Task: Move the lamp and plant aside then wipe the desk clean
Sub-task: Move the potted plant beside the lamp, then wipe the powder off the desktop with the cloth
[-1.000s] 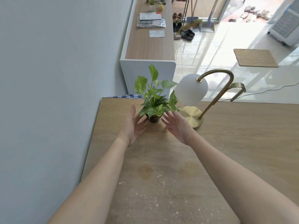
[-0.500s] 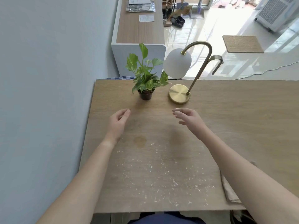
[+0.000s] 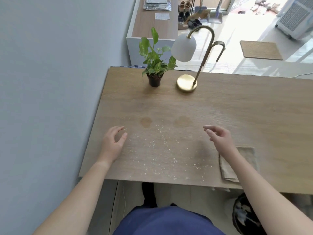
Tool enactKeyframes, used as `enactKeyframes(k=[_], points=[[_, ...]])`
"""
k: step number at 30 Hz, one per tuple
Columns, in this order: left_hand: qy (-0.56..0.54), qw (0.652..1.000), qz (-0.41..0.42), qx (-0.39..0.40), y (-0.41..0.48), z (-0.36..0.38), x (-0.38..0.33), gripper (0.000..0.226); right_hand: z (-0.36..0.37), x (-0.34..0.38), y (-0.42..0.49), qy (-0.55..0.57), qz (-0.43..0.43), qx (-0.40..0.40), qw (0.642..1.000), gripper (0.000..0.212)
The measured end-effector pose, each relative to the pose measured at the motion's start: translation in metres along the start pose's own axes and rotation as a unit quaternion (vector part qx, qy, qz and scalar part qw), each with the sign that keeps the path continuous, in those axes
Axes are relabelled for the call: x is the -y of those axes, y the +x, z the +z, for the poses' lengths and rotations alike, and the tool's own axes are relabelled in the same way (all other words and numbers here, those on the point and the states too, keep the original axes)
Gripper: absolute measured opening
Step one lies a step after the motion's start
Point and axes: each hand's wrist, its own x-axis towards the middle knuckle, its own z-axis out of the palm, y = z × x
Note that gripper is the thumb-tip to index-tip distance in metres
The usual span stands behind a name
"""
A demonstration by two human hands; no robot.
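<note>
A small green plant in a dark pot [image 3: 154,78] stands near the far edge of the wooden desk [image 3: 237,116]. Right of it stands a brass lamp [image 3: 186,82] with a white shade. White crumbs [image 3: 157,150] and two brownish stains [image 3: 146,122] mark the desk's near half. A folded beige cloth [image 3: 243,160] lies at the near right, partly under my right forearm. My left hand [image 3: 112,143] hovers over the desk's near left, fingers loosely curled, holding nothing. My right hand [image 3: 219,138] hovers just left of the cloth, relaxed and empty.
A grey wall [image 3: 50,82] runs along the desk's left side. Beyond the desk stands a low cabinet [image 3: 152,24] with papers. Shoes, a dustpan and a floor mat [image 3: 260,50] lie on the tiled floor. A dark bag [image 3: 245,216] sits under the desk's right side.
Both hands have drawn back from beside the plant to the desk's near half. The plant and lamp stand free at the far edge. The view has tilted down, showing the cloth.
</note>
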Motion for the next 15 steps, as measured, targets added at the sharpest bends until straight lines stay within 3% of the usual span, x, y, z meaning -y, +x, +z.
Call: enactKeyframes(k=[6, 11, 15], points=[[0.101, 0.994, -0.013, -0.049, -0.04, 0.014, 0.048, 0.053, -0.036, -0.049, -0.037, -0.101, -0.047, -0.024, 0.993, 0.029], [0.165, 0.984, -0.005, -0.063, -0.053, 0.018, 0.07, 0.054, -0.058, -0.105, -0.059, -0.245, -0.086, -0.056, 0.964, 0.045], [0.191, 0.979, 0.003, -0.078, -0.043, 0.021, 0.088, 0.063, -0.062, -0.131, -0.069, -0.322, -0.08, -0.033, 0.943, 0.053]])
